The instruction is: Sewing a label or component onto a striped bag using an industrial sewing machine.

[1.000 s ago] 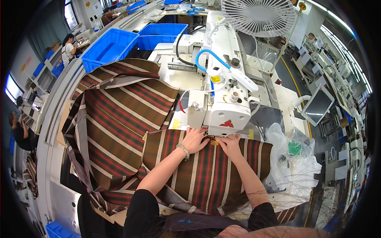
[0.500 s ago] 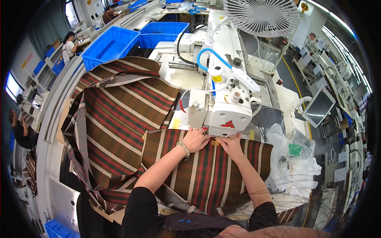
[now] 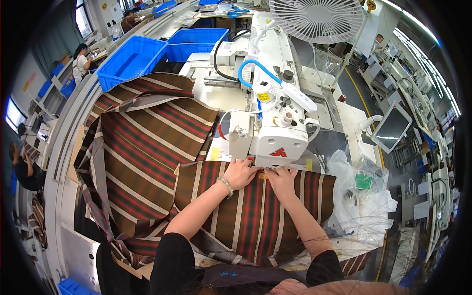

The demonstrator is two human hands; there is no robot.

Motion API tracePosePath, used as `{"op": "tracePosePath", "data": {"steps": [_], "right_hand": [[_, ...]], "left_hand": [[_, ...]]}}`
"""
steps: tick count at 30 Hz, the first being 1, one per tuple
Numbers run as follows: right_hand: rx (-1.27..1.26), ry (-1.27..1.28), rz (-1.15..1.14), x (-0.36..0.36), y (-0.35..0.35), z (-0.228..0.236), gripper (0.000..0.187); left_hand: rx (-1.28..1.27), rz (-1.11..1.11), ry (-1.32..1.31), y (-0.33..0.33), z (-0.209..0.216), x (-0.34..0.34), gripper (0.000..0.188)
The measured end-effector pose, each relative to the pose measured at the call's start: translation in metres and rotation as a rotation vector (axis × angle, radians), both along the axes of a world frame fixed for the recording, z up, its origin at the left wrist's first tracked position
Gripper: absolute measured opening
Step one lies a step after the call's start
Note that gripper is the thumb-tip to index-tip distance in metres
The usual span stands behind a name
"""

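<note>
A brown fabric piece with red, dark and cream stripes lies over the front of a white sewing machine. At its far edge, right below the machine head, my left hand is closed on the cloth with fingers bent inward; a beaded bracelet circles that wrist. Close to its right, my right hand grips the same edge, fingers bunched together. A small tan tag shows on the cloth between the hands. The machine head partly hides the fingertips of both hands.
More striped fabric is heaped on the left. Two blue bins stand behind it. Clear plastic bags lie on the right, near a screen on an arm. A fan stands at the back. Other people work far left.
My right hand has shifted slightly left, nearer the left hand, its fingers more bunched. The left hand stays at the cloth's edge. The whole view has shifted a little.
</note>
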State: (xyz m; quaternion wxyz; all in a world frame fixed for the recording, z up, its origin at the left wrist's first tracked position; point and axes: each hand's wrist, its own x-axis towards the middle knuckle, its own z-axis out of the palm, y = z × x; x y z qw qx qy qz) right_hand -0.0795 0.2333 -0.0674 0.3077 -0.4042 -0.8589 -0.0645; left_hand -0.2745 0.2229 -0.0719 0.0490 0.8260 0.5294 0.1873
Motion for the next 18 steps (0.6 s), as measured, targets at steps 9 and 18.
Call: {"op": "tracePosePath", "data": {"steps": [9, 18], "right_hand": [[-0.133, 0.141, 0.198, 0.015, 0.021, -0.012, 0.012], [-0.286, 0.243, 0.242, 0.017, 0.025, -0.014, 0.011]], "left_hand": [[-0.077, -0.005, 0.008, 0.001, 0.001, 0.002, 0.025], [-0.026, 0.006, -0.09, -0.006, -0.002, -0.002, 0.03]]}}
